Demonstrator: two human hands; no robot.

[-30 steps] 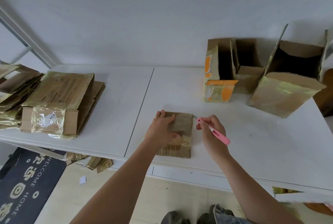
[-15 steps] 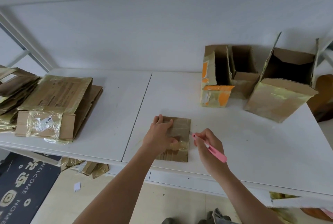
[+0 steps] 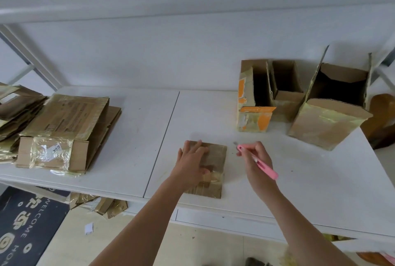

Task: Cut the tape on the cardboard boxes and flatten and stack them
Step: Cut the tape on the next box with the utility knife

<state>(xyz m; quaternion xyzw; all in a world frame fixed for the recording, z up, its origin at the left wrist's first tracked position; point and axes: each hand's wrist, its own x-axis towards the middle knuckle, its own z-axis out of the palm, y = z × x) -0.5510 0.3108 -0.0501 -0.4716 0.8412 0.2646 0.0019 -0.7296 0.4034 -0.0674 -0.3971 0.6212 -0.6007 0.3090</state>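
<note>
A small flattened cardboard box (image 3: 214, 165) with yellowish tape lies near the front edge of the white table (image 3: 299, 180). My left hand (image 3: 193, 162) rests flat on its left half, fingers straight. Just right of the box, my right hand (image 3: 255, 162) grips a pink cutter (image 3: 261, 164) like a pen, tip pointing up-left and off the cardboard. A stack of flattened boxes (image 3: 64, 133) sits at the table's left. Three open upright boxes stand at the back right: one with orange patches (image 3: 252, 103), a narrow one (image 3: 286, 94) and a larger one (image 3: 329, 120).
More flattened cardboard (image 3: 15, 111) lies at the far left edge. Cardboard scraps (image 3: 102, 204) lie on the floor under the table, beside a dark welcome mat (image 3: 23, 227). A brown object (image 3: 382, 120) sits at the right edge. A white wall is close behind the table.
My right hand has moved with the cutter slightly to the right, away from the small box's edge. The left hand stays on the box. The camera has shifted a little.
</note>
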